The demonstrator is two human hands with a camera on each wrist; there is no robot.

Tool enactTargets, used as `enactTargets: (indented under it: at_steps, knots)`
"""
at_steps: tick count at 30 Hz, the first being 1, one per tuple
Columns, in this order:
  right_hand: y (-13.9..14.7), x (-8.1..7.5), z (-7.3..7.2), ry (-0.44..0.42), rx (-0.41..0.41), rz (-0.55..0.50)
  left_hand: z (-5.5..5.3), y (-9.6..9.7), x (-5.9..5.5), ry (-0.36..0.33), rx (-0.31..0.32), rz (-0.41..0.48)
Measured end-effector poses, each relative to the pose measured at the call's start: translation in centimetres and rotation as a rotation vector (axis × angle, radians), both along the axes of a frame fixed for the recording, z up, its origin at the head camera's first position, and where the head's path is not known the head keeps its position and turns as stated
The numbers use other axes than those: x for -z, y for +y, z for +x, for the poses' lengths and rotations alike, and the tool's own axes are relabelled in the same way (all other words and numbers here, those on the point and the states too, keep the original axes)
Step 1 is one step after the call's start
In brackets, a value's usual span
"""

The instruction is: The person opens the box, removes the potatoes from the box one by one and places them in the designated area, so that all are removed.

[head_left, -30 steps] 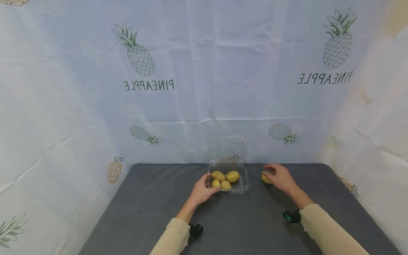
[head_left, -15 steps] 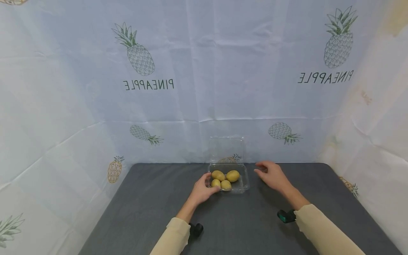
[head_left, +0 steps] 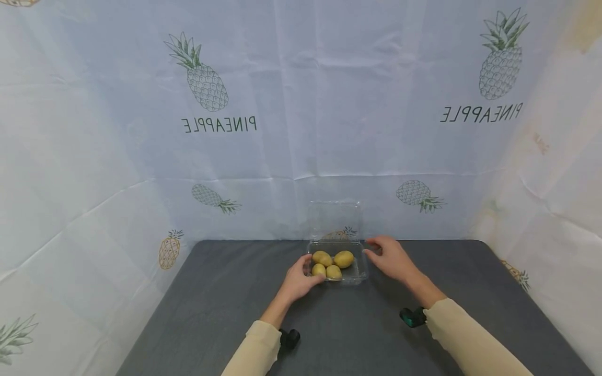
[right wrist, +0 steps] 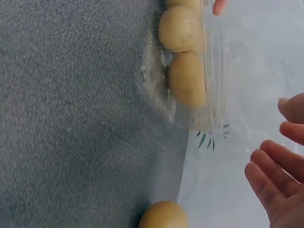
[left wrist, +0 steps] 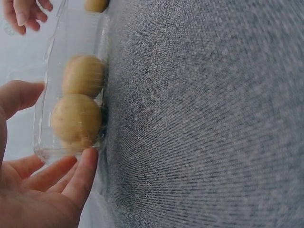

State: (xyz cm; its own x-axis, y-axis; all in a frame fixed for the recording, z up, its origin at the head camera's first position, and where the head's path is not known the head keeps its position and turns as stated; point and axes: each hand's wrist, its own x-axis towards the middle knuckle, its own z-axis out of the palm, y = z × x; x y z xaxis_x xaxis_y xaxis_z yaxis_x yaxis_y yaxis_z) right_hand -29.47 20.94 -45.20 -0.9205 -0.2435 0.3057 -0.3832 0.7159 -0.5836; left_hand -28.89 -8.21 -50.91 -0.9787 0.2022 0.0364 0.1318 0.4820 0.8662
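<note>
A clear plastic clamshell container (head_left: 358, 272) stands at the back middle of the table, its lid (head_left: 334, 215) raised against the cloth. Several yellow potatoes (head_left: 344, 259) lie in its left and middle part. My left hand (head_left: 296, 281) grips the front left corner, with the thumb at the front rim and the fingers along the left side. Just off the right rim, my right hand (head_left: 394, 261) has its fingers spread and holds nothing. A loose potato (right wrist: 164, 217) sits on the table right of the container; in the head view my right hand hides it.
The dark grey cloth-covered table (head_left: 348, 329) ends at a hanging white cloth (head_left: 291, 151) printed with pineapples, which also runs along both sides. A small black device (head_left: 290, 339) sits at my left wrist, another (head_left: 412, 317) at the right.
My right hand has moved left, from above the loose potato to the container's right rim, covering that potato in the head view. The left hand and the container have stayed put.
</note>
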Motion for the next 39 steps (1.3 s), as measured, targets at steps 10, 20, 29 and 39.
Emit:
enactTargets:
  at_steps: [10,20,29,39]
  knots:
    - [-1.5,-0.4,-0.6,-0.008,-0.04,0.018,-0.4,-0.2,-0.2,-0.005,-0.002,0.006]
    - [-3.1,-0.4,-1.6,0.013,-0.078,0.06,-0.4,-0.4,-0.4,0.001,-0.001,0.018]
    - [-4.1,-0.2,-2.3,0.011,-0.12,0.096,-0.6,-0.5,-0.3,-0.003,-0.001,0.011]
    - [-5.2,1.1,-3.1,-0.077,-0.129,0.137,-0.1,-0.1,0.2,0.006,0.014,0.006]
